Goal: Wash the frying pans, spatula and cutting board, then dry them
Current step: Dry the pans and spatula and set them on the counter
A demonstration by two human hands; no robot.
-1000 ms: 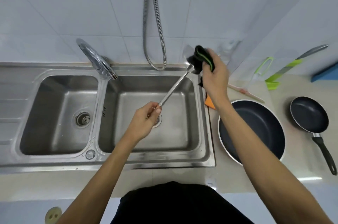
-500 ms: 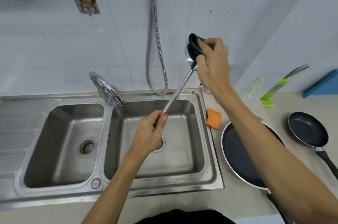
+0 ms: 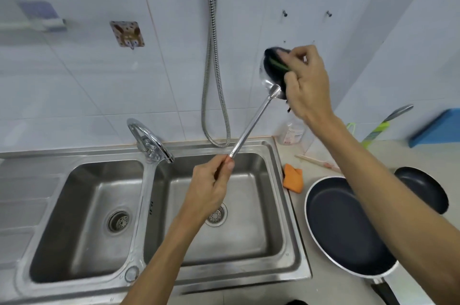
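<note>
A steel spatula is held up over the right sink basin, its blade high against the wall tiles. My left hand grips the lower end of its handle. My right hand holds a dark cloth with a green edge wrapped over the blade. A large dark frying pan lies on the counter right of the sink, partly under my right forearm. A smaller dark pan sits beyond it. A blue cutting board leans at the far right.
A chrome faucet stands between the two basins, and a shower hose hangs down the wall. An orange cloth, chopsticks and a clear bottle lie by the sink's right rim. A green-handled knife leans on the wall.
The view has tilted up, showing more wall. The spatula's blade and my right hand with the cloth have risen higher against the tiles; my left hand keeps its grip.
</note>
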